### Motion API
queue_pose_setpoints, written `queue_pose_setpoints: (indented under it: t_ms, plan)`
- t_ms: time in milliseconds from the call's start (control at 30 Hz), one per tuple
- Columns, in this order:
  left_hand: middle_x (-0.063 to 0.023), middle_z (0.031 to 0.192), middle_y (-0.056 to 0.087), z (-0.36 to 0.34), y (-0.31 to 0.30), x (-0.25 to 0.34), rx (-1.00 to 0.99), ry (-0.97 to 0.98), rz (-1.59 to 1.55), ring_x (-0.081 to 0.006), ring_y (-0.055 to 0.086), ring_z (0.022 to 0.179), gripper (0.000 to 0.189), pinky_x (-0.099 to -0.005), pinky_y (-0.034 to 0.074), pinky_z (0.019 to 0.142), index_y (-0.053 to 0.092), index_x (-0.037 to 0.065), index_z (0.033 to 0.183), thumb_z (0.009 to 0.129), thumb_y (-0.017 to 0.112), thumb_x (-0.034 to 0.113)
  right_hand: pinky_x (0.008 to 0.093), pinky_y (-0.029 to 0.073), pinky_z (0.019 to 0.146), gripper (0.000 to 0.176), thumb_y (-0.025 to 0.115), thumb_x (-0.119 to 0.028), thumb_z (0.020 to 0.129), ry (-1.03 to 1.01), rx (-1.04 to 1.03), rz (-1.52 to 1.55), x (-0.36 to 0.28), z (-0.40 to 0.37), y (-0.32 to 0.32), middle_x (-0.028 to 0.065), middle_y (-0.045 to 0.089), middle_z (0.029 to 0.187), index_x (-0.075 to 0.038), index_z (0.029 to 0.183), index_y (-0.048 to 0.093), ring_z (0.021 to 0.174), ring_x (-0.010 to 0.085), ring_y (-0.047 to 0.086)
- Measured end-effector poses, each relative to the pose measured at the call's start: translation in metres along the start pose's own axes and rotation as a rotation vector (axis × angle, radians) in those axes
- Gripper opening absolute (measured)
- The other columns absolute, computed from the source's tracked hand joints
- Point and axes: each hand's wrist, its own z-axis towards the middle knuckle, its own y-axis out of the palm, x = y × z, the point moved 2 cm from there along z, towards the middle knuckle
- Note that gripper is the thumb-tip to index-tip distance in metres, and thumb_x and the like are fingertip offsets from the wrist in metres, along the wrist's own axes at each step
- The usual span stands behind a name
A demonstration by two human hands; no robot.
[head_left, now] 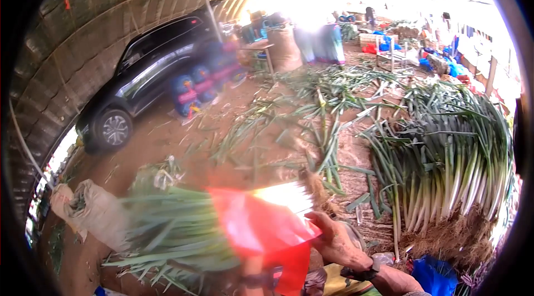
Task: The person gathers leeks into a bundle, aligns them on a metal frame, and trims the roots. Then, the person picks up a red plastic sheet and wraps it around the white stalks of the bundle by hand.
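A bundle of leeks (178, 224) lies crosswise in front of me, its green leaves to the left and its white stalks (286, 197) to the right. A bright red plastic sheet (256, 221) wraps over the middle of the bundle, blurred by motion. My right hand (334, 237), with a dark band on the wrist, holds the sheet's right edge near the white ends. Below the bundle, my left hand (253, 265) is smeared and partly covered by the red sheet, so its fingers do not show.
A large heap of leeks (445, 157) with roots lies at right. Loose leaves (328, 96) litter the dirt floor. A dark car (150, 68) stands at left, near blue-and-red bundles (192, 90). A pale sack (89, 207) sits lower left, blue plastic (434, 276) lower right.
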Motion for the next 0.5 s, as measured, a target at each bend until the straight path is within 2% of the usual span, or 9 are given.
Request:
queue_pose_setpoints:
  t_ms: [67, 100, 133, 200, 267, 333, 400, 500]
  plan:
    - [-0.0025, 0.102, 0.068, 0.001, 0.003, 0.0, 0.012, -0.044, -0.056, -0.0158, 0.066, 0.089, 0.02, -0.0328, 0.055, 0.076, 0.065, 0.003, 0.11, 0.094, 0.069, 0.013, 0.0386, 0.057, 0.085, 0.049, 0.073, -0.018, 0.092, 0.196, -0.025, 0.151, 0.006, 0.001, -0.003, 0.0201, 0.074, 0.106, -0.002, 0.135, 0.053, 0.103, 0.0221, 0.072]
    - [-0.002, 0.102, 0.068, 0.002, 0.006, 0.002, 0.012, -0.066, -0.079, -0.0151, 0.066, 0.088, 0.019, -0.0324, 0.055, 0.076, 0.065, 0.003, 0.11, 0.094, 0.07, 0.011, 0.0352, 0.056, 0.086, 0.046, 0.071, -0.019, 0.096, 0.221, -0.012, 0.225, 0.009, 0.0, -0.007, 0.0137, 0.075, 0.105, -0.002, 0.136, 0.055, 0.098, 0.0193, 0.07]
    - [-0.0016, 0.101, 0.068, 0.001, 0.009, 0.005, 0.008, -0.084, -0.103, -0.0144, 0.066, 0.087, 0.019, -0.032, 0.055, 0.075, 0.065, 0.003, 0.109, 0.093, 0.071, 0.01, 0.0306, 0.055, 0.083, 0.038, 0.068, -0.021, 0.101, 0.108, 0.067, 0.386, 0.05, 0.0, 0.009, 0.0043, 0.073, 0.104, -0.003, 0.134, 0.06, 0.095, 0.0131, 0.067]
    - [-0.0006, 0.1, 0.068, -0.001, 0.01, 0.009, 0.004, -0.13, -0.142, -0.0129, 0.066, 0.086, 0.018, -0.0311, 0.055, 0.075, 0.065, 0.003, 0.108, 0.092, 0.072, 0.008, 0.0267, 0.054, 0.079, 0.03, 0.065, -0.021, 0.103, 0.202, 0.061, 0.6, 0.05, -0.001, 0.001, -0.0016, 0.071, 0.103, -0.002, 0.127, 0.066, 0.091, 0.0076, 0.064]
    - [0.0003, 0.099, 0.068, 0.0, 0.013, 0.014, -0.027, -0.176, -0.189, -0.0115, 0.065, 0.084, 0.018, -0.0303, 0.054, 0.074, 0.065, 0.003, 0.107, 0.091, 0.074, 0.006, 0.0251, 0.053, 0.076, 0.026, 0.066, -0.02, 0.103, 0.235, 0.131, 0.731, 0.031, 0.005, -0.012, -0.0016, 0.071, 0.1, -0.002, 0.121, 0.069, 0.088, 0.0057, 0.063]
    - [-0.0022, 0.103, 0.068, 0.011, -0.013, -0.015, -0.153, -0.176, -0.219, -0.0144, 0.066, 0.093, 0.026, -0.0302, 0.055, 0.081, 0.064, 0.003, 0.114, 0.092, 0.074, 0.01, 0.0242, 0.052, 0.075, 0.022, 0.067, -0.019, 0.102, 0.253, 0.174, 0.762, 0.029, 0.008, -0.019, -0.0019, 0.071, 0.097, -0.001, 0.115, 0.07, 0.084, 0.0047, 0.062]
    - [-0.0076, 0.117, 0.066, 0.024, -0.052, -0.058, -0.072, 0.039, -0.008, -0.0187, 0.066, 0.103, 0.04, -0.0336, 0.056, 0.089, 0.058, 0.002, 0.129, 0.095, 0.073, 0.018, 0.0237, 0.052, 0.073, 0.018, 0.068, -0.016, 0.101, 0.264, 0.193, 0.692, 0.041, 0.01, -0.026, -0.0024, 0.071, 0.094, -0.001, 0.111, 0.071, 0.081, 0.0045, 0.061]
    - [-0.0096, 0.121, 0.065, 0.021, -0.05, -0.047, -0.135, 0.01, 0.056, -0.0222, 0.066, 0.106, 0.046, -0.0377, 0.057, 0.091, 0.056, 0.003, 0.132, 0.095, 0.073, 0.023, 0.023, 0.05, 0.07, 0.012, 0.068, -0.014, 0.101, 0.225, 0.211, 0.634, 0.055, 0.009, -0.033, -0.0039, 0.068, 0.088, -0.002, 0.101, 0.07, 0.078, 0.0038, 0.058]
